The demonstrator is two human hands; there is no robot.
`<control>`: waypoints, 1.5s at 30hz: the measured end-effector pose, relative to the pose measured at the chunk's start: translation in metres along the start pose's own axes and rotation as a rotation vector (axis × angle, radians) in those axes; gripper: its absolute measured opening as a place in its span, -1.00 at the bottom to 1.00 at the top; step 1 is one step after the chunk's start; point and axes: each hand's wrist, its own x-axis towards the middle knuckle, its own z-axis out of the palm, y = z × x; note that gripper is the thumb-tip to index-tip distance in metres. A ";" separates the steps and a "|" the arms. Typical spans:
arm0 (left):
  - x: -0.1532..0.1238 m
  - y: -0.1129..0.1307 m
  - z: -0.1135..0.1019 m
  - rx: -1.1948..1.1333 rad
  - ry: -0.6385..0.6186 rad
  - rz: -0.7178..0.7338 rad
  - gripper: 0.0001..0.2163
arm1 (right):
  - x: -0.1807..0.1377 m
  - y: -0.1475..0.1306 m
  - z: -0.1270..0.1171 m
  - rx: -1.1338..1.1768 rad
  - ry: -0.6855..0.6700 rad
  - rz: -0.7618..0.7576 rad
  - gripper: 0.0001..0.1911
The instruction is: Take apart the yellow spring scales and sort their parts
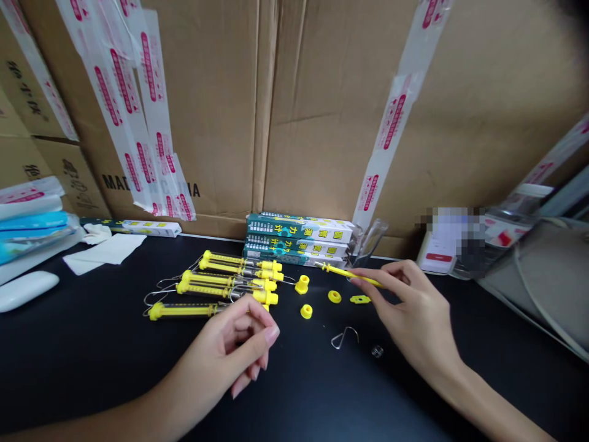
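Observation:
My right hand (409, 307) pinches a thin yellow rod (343, 272) that points left over the black table (115, 362). My left hand (239, 344) is curled with its fingers closed around one end of a yellow tube (184, 310) lying on the table. Several more yellow tubes (230, 279) with wire hooks lie in a row just behind it. Small yellow caps (306, 311) and a flat yellow piece (359, 299) sit between my hands. A bent wire hook (344, 336) and a small spring (377, 351) lie near my right wrist.
Printed boxes (299, 239) are stacked at the back against tall taped cardboard cartons (322, 110). White tissue (105, 248) and blue packets (32, 230) lie at the left, with a white case (25, 288). A clear bag (538, 270) and a blurred label sit at the right.

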 end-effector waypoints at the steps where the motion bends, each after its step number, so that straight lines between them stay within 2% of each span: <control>1: 0.000 0.000 0.000 0.009 -0.004 0.001 -0.62 | 0.000 0.001 0.002 0.003 -0.022 -0.002 -0.62; 10: -0.002 0.001 0.003 0.055 -0.014 -0.019 -0.66 | 0.004 -0.004 0.025 0.013 -0.160 -0.043 -0.59; 15: -0.002 0.001 0.003 0.082 -0.016 -0.004 -0.70 | 0.003 -0.003 0.027 0.052 -0.199 -0.043 -0.63; 18: -0.005 0.004 0.003 0.178 -0.003 0.033 -0.75 | 0.001 -0.005 0.026 0.092 -0.259 -0.060 -0.66; 23: -0.015 0.008 0.000 0.616 0.016 0.270 -0.85 | 0.002 -0.008 0.027 0.152 -0.366 -0.087 -0.65; 26: -0.021 0.010 -0.002 0.878 -0.033 0.458 -0.90 | 0.003 -0.004 0.029 0.185 -0.407 -0.078 -0.61; 31: -0.021 0.016 -0.008 1.128 -0.068 0.727 -0.83 | 0.000 0.003 0.031 0.232 -0.456 -0.075 -0.55; 34: -0.017 0.017 -0.018 1.223 -0.003 0.857 -0.81 | 0.001 0.003 0.029 0.269 -0.453 -0.087 -0.55; 38: -0.010 0.013 -0.032 1.411 0.172 0.994 -0.84 | 0.005 -0.005 0.017 0.324 -0.358 -0.087 -0.64; 42: -0.007 0.007 -0.035 1.651 0.288 0.953 -0.75 | -0.004 -0.026 0.003 0.381 -0.256 -0.120 -0.75; 45: -0.008 0.002 -0.033 1.692 0.325 0.930 -0.74 | -0.019 -0.050 -0.003 0.487 -0.251 -0.239 -0.69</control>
